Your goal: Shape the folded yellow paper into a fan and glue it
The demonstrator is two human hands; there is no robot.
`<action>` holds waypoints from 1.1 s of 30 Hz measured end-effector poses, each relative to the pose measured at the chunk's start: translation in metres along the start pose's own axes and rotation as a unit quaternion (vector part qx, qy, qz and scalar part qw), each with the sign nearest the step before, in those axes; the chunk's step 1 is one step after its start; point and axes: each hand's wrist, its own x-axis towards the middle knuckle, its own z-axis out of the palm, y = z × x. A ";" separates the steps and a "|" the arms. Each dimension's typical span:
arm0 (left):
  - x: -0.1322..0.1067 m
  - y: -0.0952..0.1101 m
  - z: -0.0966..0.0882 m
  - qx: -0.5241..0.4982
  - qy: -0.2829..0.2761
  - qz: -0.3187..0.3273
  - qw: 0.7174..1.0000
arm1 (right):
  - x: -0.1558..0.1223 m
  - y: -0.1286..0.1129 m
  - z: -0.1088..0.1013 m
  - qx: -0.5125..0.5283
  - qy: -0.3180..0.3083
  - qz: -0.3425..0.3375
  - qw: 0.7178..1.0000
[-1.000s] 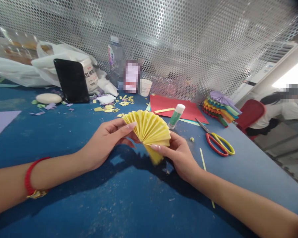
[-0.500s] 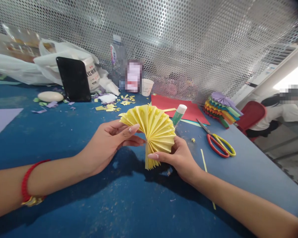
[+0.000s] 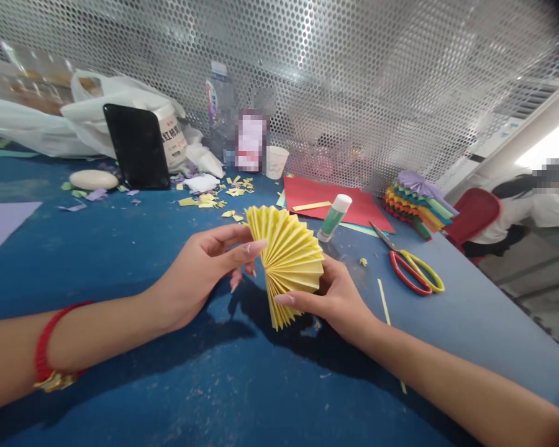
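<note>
Two hands hold one pleated yellow paper fan [image 3: 289,264] up above the blue tabletop [image 3: 214,397], in front of us and just short of a glue stick [image 3: 334,217]. The fingers [image 3: 249,248] of our left hand [image 3: 190,279] are narrowly curled on the fan's left edge, with the thumb-side fingertip lying on the pleats and the others bent below. Our right hand [image 3: 335,298] closes on the lower right, its thumb [image 3: 284,299] across the front folds and its other fingers behind them. A red bracelet [image 3: 41,354] circles our left wrist. Nothing stands between us and the fan. Beyond it lie a red paper sheet [image 3: 335,202], and to the right are red-and-yellow-handled scissors [image 3: 410,273], a thin yellow paper strip [image 3: 384,304] and a stack of rainbow folded paper [image 3: 414,205]. Paper scraps [image 3: 205,200] sit farther left, near a black slab [image 3: 137,146], a plastic bottle [image 3: 218,112] and a paper cup [image 3: 277,161], against a perforated metal screen [image 3: 354,81]. The fan's pleats radiate up and to the right from where our hands meet, and its narrow folded tail points down toward us.
</note>
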 end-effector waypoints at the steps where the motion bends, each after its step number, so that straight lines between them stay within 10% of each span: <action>1: 0.000 0.000 0.000 0.006 0.000 0.000 1.000 | -0.001 0.000 -0.001 0.004 -0.008 0.000 1.000; 14: -0.009 0.002 -0.001 0.139 -0.086 -0.008 0.986 | -0.001 0.001 -0.011 0.058 -0.072 -0.017 0.996; 33: -0.005 -0.004 -0.004 0.059 0.073 0.005 0.996 | -0.001 0.003 -0.008 0.046 0.006 -0.012 0.999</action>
